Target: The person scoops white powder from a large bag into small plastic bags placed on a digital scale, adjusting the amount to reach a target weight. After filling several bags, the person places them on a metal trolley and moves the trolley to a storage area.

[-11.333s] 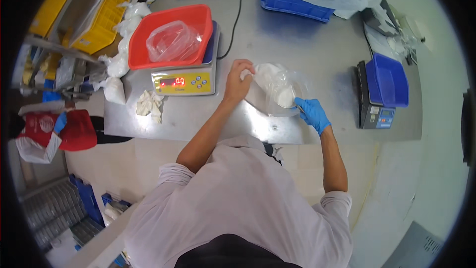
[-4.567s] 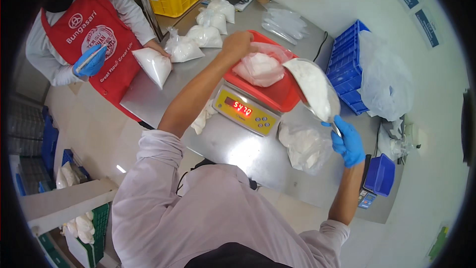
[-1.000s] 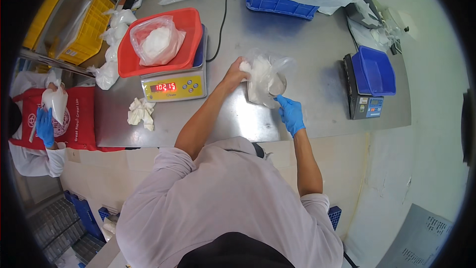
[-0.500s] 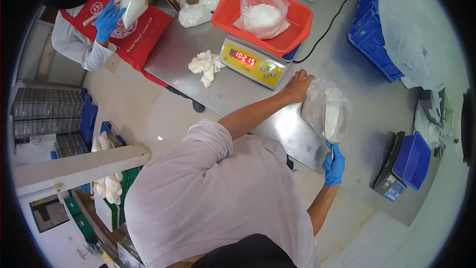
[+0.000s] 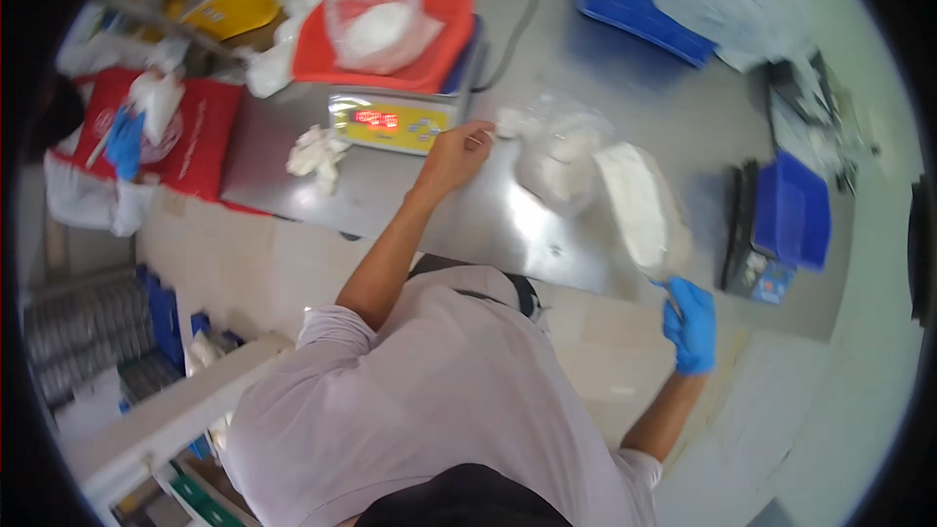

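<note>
Left grip pinches bag — right (gloved) w/ scoop.

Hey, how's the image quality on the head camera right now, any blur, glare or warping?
Head view: motion blur softens everything, most on the scoop of white powder raised by the gloved right hand; the steel table shows bright glare patches near the clear bag that the left hand holds; fisheye bends the table edges, with dark corners.

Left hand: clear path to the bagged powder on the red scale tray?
Probably yes. The left hand sits at the scale's front edge, and the bagged powder lies just beyond on the red tray with nothing between. But it is pinching the clear bag.
</note>
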The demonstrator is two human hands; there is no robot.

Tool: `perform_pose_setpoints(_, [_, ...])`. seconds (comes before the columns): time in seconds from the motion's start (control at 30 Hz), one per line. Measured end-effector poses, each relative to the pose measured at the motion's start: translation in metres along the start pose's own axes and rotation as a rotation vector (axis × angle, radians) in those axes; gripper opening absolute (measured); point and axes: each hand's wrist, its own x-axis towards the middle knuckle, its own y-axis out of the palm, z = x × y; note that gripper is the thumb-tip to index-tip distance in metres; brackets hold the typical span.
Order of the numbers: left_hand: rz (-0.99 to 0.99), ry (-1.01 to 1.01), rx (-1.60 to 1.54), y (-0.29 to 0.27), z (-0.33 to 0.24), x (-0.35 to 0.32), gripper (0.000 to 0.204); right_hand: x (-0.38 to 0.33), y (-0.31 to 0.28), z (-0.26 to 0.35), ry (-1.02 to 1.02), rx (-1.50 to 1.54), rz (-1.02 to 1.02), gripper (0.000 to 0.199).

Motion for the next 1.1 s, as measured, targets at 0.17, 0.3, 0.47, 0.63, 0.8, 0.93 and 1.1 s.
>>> perform_pose_setpoints(0.17, [-0.492,0.129,-0.169,-0.103,-0.034,-0.008,0.018,-0.01,0.014,0.055,-0.157,-0.166,0.057,0.026])
perform_pose_setpoints(0.3, [-0.784,0.035,0.021,-0.184,-0.039,0.02,0.028,-0.002,0.088,0.124,-0.245,-0.242,0.167,0.026])
perform_pose_setpoints(0.47, [-0.411,-0.247,0.301,-0.227,-0.016,0.071,0.044,0.035,0.205,0.193,-0.158,-0.211,0.325,0.029])
perform_pose_setpoints(0.63, [-0.229,-0.115,-0.014,-0.234,-0.005,0.096,0.024,0.086,0.306,0.246,-0.238,-0.52,0.397,0.029])
perform_pose_setpoints(0.8, [-0.129,-0.199,-0.092,-0.251,0.009,0.102,0.026,0.105,0.361,0.278,-0.187,-0.77,0.339,0.031])
perform_pose_setpoints(0.93, [-0.151,-0.107,-0.258,-0.269,0.034,0.11,0.027,0.115,0.363,0.286,-0.069,-0.709,0.336,0.03])
perform_pose_setpoints(1.1, [-0.192,-0.197,-0.594,-0.326,0.032,0.082,0.026,0.137,0.346,0.256,-0.013,-0.501,0.328,0.031])
